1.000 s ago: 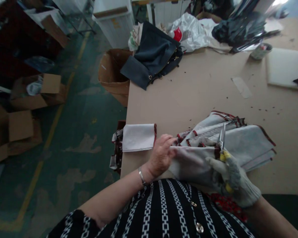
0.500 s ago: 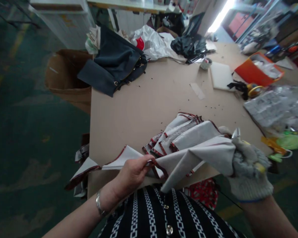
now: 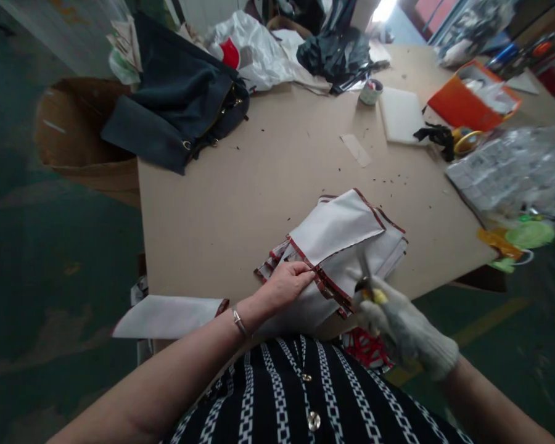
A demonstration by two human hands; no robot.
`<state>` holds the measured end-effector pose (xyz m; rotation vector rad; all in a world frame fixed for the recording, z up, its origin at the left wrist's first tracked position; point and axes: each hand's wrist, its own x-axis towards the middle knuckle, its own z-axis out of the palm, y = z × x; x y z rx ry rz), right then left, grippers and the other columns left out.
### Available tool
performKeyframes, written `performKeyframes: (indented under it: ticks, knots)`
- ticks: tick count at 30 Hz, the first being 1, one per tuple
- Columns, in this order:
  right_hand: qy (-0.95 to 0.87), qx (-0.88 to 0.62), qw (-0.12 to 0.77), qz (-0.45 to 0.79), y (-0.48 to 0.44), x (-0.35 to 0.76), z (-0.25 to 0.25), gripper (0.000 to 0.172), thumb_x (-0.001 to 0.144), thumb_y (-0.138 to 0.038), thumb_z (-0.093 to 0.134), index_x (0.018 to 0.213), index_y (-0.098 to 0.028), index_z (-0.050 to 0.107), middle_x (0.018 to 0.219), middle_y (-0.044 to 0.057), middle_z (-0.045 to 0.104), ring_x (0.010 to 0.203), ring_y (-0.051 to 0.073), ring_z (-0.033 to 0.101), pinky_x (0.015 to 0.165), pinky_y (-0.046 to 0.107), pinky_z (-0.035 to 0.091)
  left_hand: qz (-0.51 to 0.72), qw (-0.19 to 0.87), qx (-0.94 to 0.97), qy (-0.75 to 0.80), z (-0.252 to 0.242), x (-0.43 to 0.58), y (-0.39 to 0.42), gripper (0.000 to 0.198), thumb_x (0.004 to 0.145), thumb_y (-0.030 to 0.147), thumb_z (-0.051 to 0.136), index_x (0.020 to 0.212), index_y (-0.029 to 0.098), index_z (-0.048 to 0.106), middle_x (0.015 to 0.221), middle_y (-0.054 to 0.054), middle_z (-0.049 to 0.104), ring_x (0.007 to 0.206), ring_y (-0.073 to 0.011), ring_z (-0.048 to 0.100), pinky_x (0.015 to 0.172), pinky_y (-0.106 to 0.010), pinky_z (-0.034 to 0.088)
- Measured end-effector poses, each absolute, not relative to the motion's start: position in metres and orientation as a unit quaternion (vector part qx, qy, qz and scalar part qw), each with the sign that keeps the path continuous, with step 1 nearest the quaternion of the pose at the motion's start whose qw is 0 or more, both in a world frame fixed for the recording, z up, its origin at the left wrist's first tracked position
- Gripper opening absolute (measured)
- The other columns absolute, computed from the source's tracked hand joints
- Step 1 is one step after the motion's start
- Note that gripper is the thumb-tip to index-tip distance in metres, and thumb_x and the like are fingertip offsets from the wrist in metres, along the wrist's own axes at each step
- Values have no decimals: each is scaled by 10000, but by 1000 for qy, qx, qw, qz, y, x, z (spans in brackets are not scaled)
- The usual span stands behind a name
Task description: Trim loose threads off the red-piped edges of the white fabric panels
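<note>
My bare left hand [image 3: 289, 283] is closed, pinching the dark red bound edge of a white fabric piece [image 3: 340, 225]. This piece lies on top of a loose stack of similar white pieces [image 3: 393, 256] with red-brown edging, near the table's front edge. My right hand [image 3: 388, 320], in a whitish knitted glove, is closed round what look like scissors [image 3: 364, 271], their metal blade pointing up and away. Motion blurs the tool, and its handle is mostly hidden by the glove. Another white edged piece [image 3: 171, 317] hangs over the front left corner, partly behind my left forearm.
A dark blue bag [image 3: 180, 92] lies at the back left beside a brown bin [image 3: 83, 166]. Clear plastic [image 3: 245, 52] and black plastic [image 3: 335, 55] are heaped behind. Rightward are a small cup [image 3: 370, 92], white block [image 3: 402, 114], orange box [image 3: 462, 98] and plastic-wrapped bundle [image 3: 509, 172].
My right hand has let go of the fabric and moved left, bringing the blade over the stack. My left hand has shifted right and away from me. The top piece now lies flatter.
</note>
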<state>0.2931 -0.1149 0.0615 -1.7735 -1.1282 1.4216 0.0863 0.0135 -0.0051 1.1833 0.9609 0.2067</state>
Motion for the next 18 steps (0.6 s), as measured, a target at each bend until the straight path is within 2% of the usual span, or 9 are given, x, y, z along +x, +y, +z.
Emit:
performKeyframes:
  ticks: [1,3,7,12,15,18]
  knots:
    - [-435,-646,263,569,-121,287,56,481,869,-489,668,1313,-322,592,1065,46,702,912,268,682,857,430,584,93,729,523,432,-4,86,12,197,803,289,584,695,141,658,659,4,587,641,-137,477,625,-266,386]
    - [-441,-617,217,615,-129,281,45,485,863,-433,693,1317,-282,612,1093,43,697,999,278,659,957,433,534,95,746,497,434,-3,86,10,197,783,316,597,716,140,655,651,13,571,623,-127,457,602,-253,365]
    - [-427,-560,206,680,-129,277,35,489,930,-397,608,1385,-229,545,1075,43,685,986,240,638,935,369,517,100,761,465,442,-4,88,9,208,759,344,609,716,142,625,608,34,518,562,-101,389,558,-237,308]
    - [-446,-583,174,656,-117,274,43,366,916,-418,600,1214,-212,650,885,25,683,766,204,613,737,312,539,106,769,455,436,-4,87,9,184,754,316,606,697,140,602,614,26,532,567,-100,402,562,-236,322]
    - [-440,-572,191,666,-111,272,48,369,911,-424,589,1204,-211,659,934,33,693,826,227,630,772,325,544,116,773,455,428,-5,87,8,166,748,286,608,674,138,603,634,11,565,593,-104,439,579,-233,354]
    - [-441,-559,210,670,-109,270,45,435,899,-411,609,1284,-209,618,1025,36,692,907,235,634,843,338,535,121,774,458,420,-6,88,7,159,761,266,596,675,135,626,666,-12,618,617,-117,500,611,-246,412]
